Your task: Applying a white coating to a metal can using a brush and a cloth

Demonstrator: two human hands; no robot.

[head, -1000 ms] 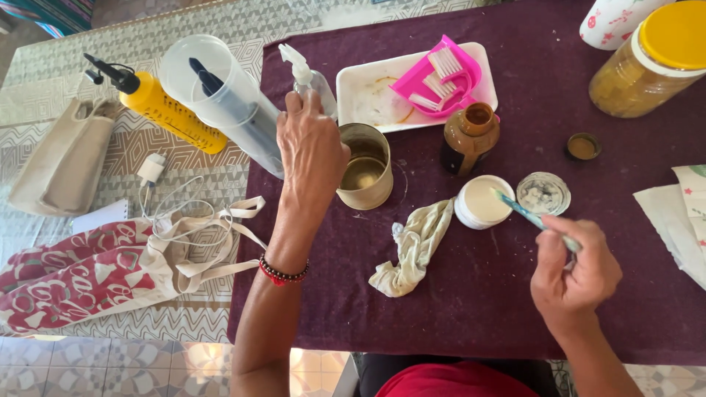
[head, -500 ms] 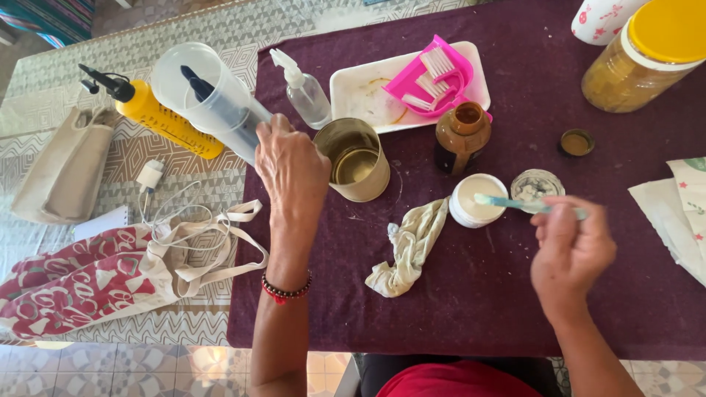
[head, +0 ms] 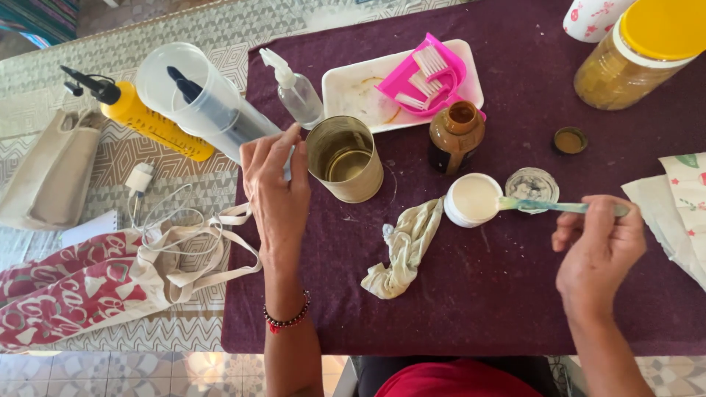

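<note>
The right hand (head: 599, 250) has its fingers clamped on a toothbrush (head: 559, 206), bristles over the small white jar (head: 473, 199) mid-bench; paste could drip onto the purple cloth (head: 500, 294). The left hand (head: 276, 195), fingers loosely apart, could knock the tin can (head: 344, 158).

A deep purple cloth (head: 515, 294) covers the table, the landmark for all else. On it stand a dull gold-toned tin (head: 346, 158), a brown bottle (head: 454, 136), a small white tub (head: 473, 200) and a crumpled cream rag (head: 404, 250). At its far edge, a white tray (head: 353, 92) carries a bright pink brush set (head: 426, 77). At its far right corner sits an amber jar with a yellow lid (head: 647, 51). Left of the cloth lie a yellow bottle with a black nozzle (head: 147, 121) and a red bag with white print (head: 73, 290), on a grey-and-white geometric covering (head: 191, 184).
</note>
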